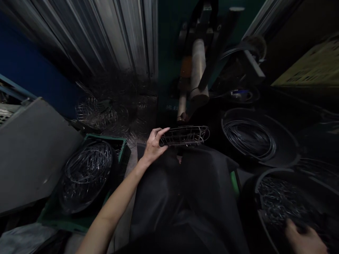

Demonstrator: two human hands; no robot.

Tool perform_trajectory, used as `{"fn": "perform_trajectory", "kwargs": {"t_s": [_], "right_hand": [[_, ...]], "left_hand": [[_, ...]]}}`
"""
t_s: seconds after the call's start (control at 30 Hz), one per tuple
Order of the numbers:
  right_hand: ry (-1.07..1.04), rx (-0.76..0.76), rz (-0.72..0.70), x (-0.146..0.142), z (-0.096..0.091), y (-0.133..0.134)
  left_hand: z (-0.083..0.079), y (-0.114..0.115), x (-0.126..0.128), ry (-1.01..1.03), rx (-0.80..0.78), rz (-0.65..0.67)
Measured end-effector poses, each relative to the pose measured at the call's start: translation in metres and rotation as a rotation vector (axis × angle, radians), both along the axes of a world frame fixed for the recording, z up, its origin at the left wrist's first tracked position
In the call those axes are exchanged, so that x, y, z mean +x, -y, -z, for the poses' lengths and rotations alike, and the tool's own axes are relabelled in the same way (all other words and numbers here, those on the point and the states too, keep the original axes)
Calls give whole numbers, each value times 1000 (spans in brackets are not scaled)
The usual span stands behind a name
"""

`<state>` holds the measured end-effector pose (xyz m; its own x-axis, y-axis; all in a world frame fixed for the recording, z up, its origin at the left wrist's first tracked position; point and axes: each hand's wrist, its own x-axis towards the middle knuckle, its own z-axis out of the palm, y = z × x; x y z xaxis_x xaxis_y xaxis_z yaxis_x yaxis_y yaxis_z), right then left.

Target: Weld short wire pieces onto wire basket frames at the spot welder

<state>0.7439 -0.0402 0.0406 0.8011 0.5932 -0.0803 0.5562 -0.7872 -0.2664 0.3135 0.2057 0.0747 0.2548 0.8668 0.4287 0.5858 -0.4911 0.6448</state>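
My left hand [155, 144] grips the left rim of a round wire cage [185, 135] and holds it nearly flat above my dark-clothed lap [185, 197]. My right hand [304, 240] reaches down into a dark tub [254, 190] at the lower right, its fingers resting on a heap of short metal wire pieces [283, 204]. The fingertips are hidden among the wires, so I cannot make out whether they hold anything.
A green crate [120, 143] at the left holds a basin of wire rings [86, 169]. Finished wire cages [106, 109] pile up behind it. A machine with a pale roller [198, 67] stands ahead. A round tub with coiled wire [249, 135] lies at the right. A grey panel [31, 151] leans at far left.
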Motion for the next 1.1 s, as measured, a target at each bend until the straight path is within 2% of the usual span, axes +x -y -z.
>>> {"fn": "perform_trajectory", "kwargs": {"t_s": [0.07,0.1,0.2,0.27,0.33,0.4,0.47,0.57,0.67,0.73,0.87,1.1], "right_hand": [[38,47,104,-20,-18,-17],[54,104,108,-33,-26,-29],[40,296,-106,-73,-37,-68],[-3,376,-329,-96,-27,-90],[-78,412,-549,-113,-9,-105],[-169,427,-655,-125,3,-114],[-256,445,-596,-138,0,-121],[-475,542,-463,-164,-32,-137],[-767,627,-464,-196,-65,-163],[-877,655,-460,-213,-75,-182],[-811,710,-449,-231,-67,-205],[-564,769,-514,-245,-50,-207]], "left_hand": [[-4,1,4,-43,11,20],[-6,2,5,-65,18,26],[-10,3,12,-126,21,20],[-13,4,17,-156,12,6],[-15,5,21,-173,7,-7],[-15,5,23,-193,15,-13],[-14,5,25,-230,40,-12],[-12,5,27,-300,75,-9],[-12,5,33,-347,90,-22],[-13,7,38,-361,109,-26],[-15,8,42,-374,155,-28],[-12,5,40,-360,227,-70]]}}
